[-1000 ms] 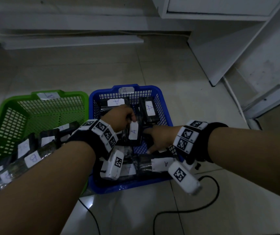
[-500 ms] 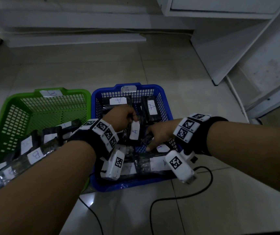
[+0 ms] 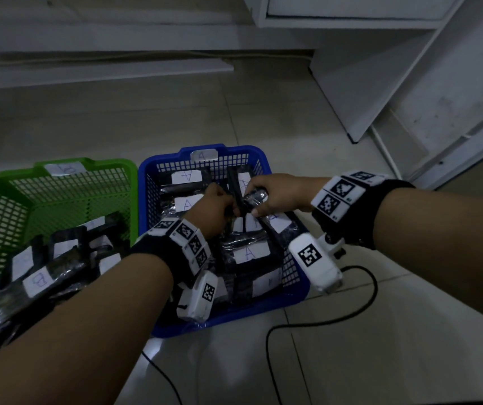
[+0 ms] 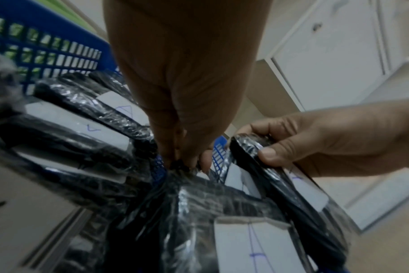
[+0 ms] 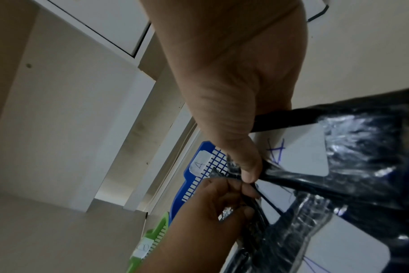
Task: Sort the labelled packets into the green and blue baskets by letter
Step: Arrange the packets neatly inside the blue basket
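Note:
The blue basket [image 3: 243,150], tagged A, holds several black plastic-wrapped packets with white A labels [image 3: 250,254]. Left of it, the green basket [image 3: 103,163] holds packets labelled B [image 3: 37,280]. Both hands are over the middle of the blue basket. My left hand [image 3: 230,207] pinches the top of one black packet [image 4: 199,194], which stands edge-on in the head view. Close beside it, my right hand [image 3: 256,204] grips the end of another A packet [image 5: 299,153], thumb on its wrapper. The fingertips of the two hands nearly touch [image 5: 245,184].
Both baskets stand on a pale tiled floor. A black cable [image 3: 351,311] loops on the floor right of the blue basket. White cupboards [image 3: 351,7] and a leaning white panel [image 3: 380,83] stand behind and to the right. A low white ledge [image 3: 103,71] runs along the back.
My right hand has come up from the packets low in the basket and taken hold of one. The packet in my left hand has turned from label-facing to edge-on.

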The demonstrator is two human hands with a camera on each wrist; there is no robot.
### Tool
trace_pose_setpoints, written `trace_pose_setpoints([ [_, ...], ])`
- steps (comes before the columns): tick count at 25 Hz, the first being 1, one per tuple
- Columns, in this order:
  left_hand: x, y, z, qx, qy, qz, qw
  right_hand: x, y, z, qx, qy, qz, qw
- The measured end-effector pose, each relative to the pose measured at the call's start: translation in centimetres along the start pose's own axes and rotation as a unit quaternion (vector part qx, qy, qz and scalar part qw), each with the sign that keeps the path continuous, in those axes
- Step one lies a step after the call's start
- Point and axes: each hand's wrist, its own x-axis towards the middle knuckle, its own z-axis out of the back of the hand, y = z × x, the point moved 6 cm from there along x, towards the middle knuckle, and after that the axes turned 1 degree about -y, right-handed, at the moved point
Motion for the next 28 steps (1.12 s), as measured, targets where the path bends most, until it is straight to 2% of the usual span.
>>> trace_pose_setpoints([
  [3, -0.2, -0.3, -0.1, 0.035, 0.013, 0.016, 0.999, -0.2, 0.0, -0.2, 0.009, -0.006, 0.017, 1.000],
  [8, -0.2, -0.5, -1.4, 0.100, 0.096, 0.019, 0.990, 0.1, 0.0, -0.6, -0.036, 0.007, 0.012, 0.999],
  [16, -0.9, -0.7, -1.7, 0.142, 0.209, 0.033, 0.967, 0.3, 0.4, -0.9, -0.088, -0.005, 0.022, 0.996],
  [19, -1.2, -0.8, -2.1, 0.123, 0.234, 0.055, 0.963, 0.5, 0.7, -1.6, -0.150, -0.001, 0.023, 0.988],
  [21, -1.4, -1.0, -1.9, 0.107, 0.229, 0.072, 0.965, 0.7, 1.0, -2.2, -0.190, 0.011, 0.022, 0.981],
  [25, -2.3, -0.7, -1.6, 0.016, 0.269, 0.089, 0.959, 0.5, 0.9, -3.1, -0.238, 0.087, 0.011, 0.967],
  [28, -2.9, 0.4, -1.5, -0.020, 0.280, 0.089, 0.956, 0.3, 1.0, -3.5, -0.251, 0.105, 0.004, 0.962],
])
